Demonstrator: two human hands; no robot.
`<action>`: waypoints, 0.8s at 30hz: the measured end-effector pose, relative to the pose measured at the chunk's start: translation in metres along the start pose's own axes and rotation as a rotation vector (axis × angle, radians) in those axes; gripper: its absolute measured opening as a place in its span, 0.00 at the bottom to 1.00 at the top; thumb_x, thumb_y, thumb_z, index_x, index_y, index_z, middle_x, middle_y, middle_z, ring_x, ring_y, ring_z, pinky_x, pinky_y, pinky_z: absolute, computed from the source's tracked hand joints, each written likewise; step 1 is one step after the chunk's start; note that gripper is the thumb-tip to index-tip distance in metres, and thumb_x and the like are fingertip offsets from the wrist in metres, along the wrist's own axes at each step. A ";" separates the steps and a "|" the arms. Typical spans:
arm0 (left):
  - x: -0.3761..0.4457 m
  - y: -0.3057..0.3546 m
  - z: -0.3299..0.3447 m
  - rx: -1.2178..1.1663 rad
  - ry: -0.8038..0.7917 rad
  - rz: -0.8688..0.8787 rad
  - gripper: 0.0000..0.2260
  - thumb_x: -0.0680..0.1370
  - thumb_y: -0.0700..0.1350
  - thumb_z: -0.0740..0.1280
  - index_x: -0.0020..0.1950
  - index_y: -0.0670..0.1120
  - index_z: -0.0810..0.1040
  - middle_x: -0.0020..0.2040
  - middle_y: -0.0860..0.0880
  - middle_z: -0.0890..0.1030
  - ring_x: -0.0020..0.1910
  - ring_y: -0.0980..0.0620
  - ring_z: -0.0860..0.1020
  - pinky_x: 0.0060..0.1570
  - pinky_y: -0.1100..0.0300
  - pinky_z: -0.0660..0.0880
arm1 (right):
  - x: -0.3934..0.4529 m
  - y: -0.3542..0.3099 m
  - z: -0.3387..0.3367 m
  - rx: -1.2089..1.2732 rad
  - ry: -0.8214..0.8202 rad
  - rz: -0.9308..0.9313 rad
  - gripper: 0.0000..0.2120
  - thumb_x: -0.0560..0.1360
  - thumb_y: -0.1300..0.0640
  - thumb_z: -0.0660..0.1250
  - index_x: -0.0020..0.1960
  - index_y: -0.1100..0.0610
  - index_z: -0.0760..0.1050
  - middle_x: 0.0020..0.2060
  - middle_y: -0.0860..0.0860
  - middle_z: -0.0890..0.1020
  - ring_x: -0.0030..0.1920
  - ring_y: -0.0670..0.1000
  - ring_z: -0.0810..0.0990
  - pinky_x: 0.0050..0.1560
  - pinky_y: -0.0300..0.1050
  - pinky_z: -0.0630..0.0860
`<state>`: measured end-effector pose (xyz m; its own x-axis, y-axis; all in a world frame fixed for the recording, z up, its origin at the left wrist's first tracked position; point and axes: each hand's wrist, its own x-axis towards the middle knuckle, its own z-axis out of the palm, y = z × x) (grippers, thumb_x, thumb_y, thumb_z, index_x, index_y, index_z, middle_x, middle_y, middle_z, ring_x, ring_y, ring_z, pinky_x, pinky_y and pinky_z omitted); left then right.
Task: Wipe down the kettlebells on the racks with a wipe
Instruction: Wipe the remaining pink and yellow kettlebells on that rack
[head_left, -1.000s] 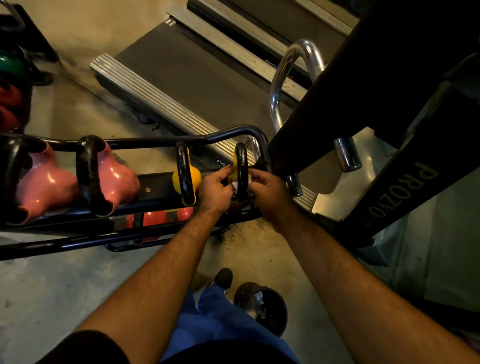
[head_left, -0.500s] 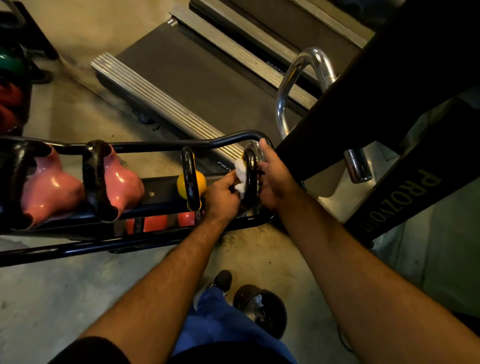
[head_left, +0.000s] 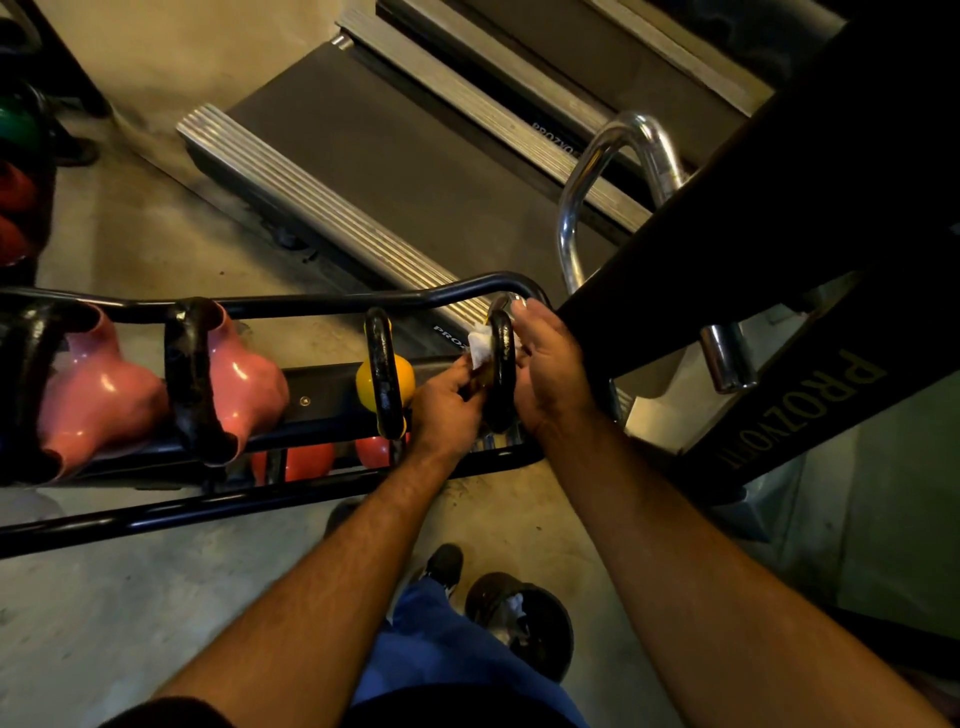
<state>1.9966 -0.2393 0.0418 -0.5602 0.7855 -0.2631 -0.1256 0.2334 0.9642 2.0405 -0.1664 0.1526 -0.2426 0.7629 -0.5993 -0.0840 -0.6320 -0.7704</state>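
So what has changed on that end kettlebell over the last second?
The wipe has come up from low on the end kettlebell's handle to its upper part, pinched in the left hand. The right hand opened from a low grip and now braces the handle. Other kettlebells unchanged.

dim, warm-toned lighting. glare spots on the pink kettlebells (head_left: 249, 374) and chrome handrail (head_left: 618, 150). deep shadow covers the right machine frame (head_left: 831, 208). wide-angle distortion bends the edges; corners soft.
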 end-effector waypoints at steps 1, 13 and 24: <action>0.000 -0.001 0.000 -0.005 -0.005 -0.008 0.15 0.79 0.43 0.69 0.66 0.51 0.79 0.54 0.54 0.85 0.55 0.57 0.82 0.55 0.57 0.81 | 0.000 0.001 0.001 -0.004 0.016 -0.006 0.19 0.82 0.59 0.65 0.72 0.60 0.70 0.55 0.58 0.81 0.45 0.50 0.84 0.40 0.43 0.81; -0.005 0.005 0.001 0.109 0.034 0.080 0.13 0.78 0.39 0.70 0.62 0.46 0.81 0.49 0.56 0.83 0.46 0.64 0.80 0.45 0.78 0.71 | -0.015 0.020 -0.015 -0.399 0.080 -0.140 0.17 0.81 0.70 0.57 0.53 0.51 0.78 0.46 0.52 0.83 0.49 0.54 0.82 0.56 0.49 0.80; -0.002 0.004 0.001 -0.034 -0.017 0.054 0.16 0.75 0.40 0.72 0.61 0.53 0.82 0.59 0.50 0.83 0.57 0.54 0.81 0.61 0.52 0.78 | -0.031 0.045 -0.045 -0.713 -0.007 -0.315 0.18 0.74 0.53 0.62 0.59 0.52 0.83 0.51 0.51 0.86 0.53 0.51 0.85 0.58 0.59 0.81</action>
<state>1.9982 -0.2398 0.0463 -0.5531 0.8060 -0.2107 -0.1237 0.1707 0.9775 2.0882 -0.2124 0.1271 -0.3164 0.8897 -0.3290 0.4908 -0.1433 -0.8594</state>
